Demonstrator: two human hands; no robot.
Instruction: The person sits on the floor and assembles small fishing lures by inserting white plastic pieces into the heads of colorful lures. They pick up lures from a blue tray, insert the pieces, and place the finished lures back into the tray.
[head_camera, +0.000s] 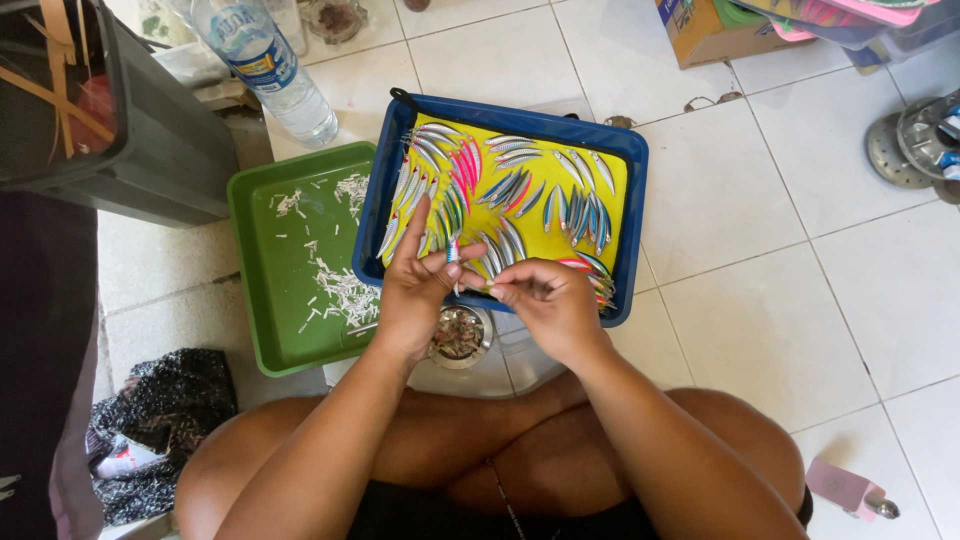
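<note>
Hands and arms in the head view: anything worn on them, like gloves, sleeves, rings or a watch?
Nothing worn that shows. The left hand and right hand are bare, with no gloves, and no rings or watch can be made out. Both forearms are uncovered from wrist to elbow, with no sleeve or wristband in view. The fingernails are short; whether they are painted is too small to tell.

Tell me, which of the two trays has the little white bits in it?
The green tray, left of the blue tray. The blue one holds shiny fish-shaped lures on yellow instead.
</note>
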